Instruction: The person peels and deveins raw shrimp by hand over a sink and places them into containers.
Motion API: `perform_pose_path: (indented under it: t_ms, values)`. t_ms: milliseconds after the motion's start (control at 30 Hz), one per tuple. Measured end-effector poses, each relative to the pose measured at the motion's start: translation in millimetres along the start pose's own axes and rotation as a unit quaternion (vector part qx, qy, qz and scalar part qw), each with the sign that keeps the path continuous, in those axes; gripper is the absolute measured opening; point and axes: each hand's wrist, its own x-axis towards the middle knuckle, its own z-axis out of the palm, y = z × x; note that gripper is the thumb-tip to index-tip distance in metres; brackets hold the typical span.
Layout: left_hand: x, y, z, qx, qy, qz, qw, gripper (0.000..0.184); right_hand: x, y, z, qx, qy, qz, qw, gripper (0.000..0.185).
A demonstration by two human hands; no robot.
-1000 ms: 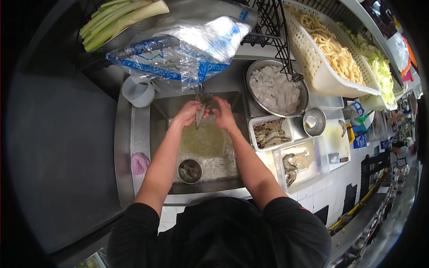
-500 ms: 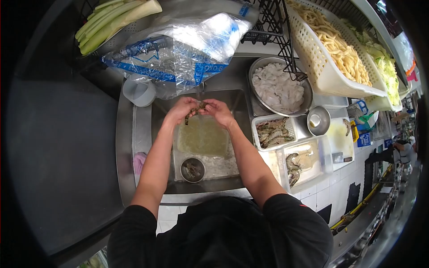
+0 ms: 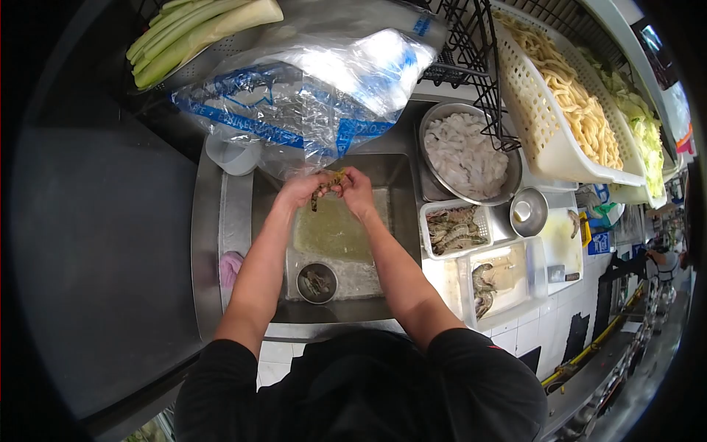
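Note:
Over the steel sink, both of my hands grip one dark striped prawn. My left hand is closed round its body, and the tail end hangs down below the fingers. My right hand pinches the other end, where a yellowish bit shows. Below them lies a shallow container of cloudy yellow-green water. Nearer to me in the sink, a small steel bowl holds dark prawn pieces.
A clear and blue plastic bag lies just beyond my hands. On the right are a bowl of pale peeled seafood, a white basket of whole prawns, a plastic tub with several prawns and a small steel bowl.
My right hand has shifted slightly left and turned, now pinching at the prawn's upper end. The prawn is still in both hands; the whole view has shifted a little.

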Motion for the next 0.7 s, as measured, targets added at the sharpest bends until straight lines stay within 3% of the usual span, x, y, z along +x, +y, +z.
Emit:
perform_pose_path:
  t_ms: [367, 533, 633, 700]
  values:
    - [5.9, -7.1, -2.7, 0.097, 0.042, -0.008, 0.994, 0.011, -2.9, 6.9, -19.0, 0.121, -0.092, 0.022, 0.988, 0.033]
    - [11.4, -6.2, -5.6, 0.126, 0.056, -0.014, 0.990, 0.010, 7.3, 15.5, -24.5, 0.228, -0.157, 0.091, 0.957, 0.037]
    - [11.3, -7.5, -7.2, 0.120, 0.070, 0.006, 0.990, 0.009, 3.1, 14.3, -27.7, 0.319, -0.160, 0.054, 0.933, 0.035]
    - [9.7, -5.2, -6.7, 0.116, 0.080, 0.018, 0.990, 0.009, 2.3, 12.3, -25.3, 0.299, -0.147, 0.051, 0.942, 0.032]
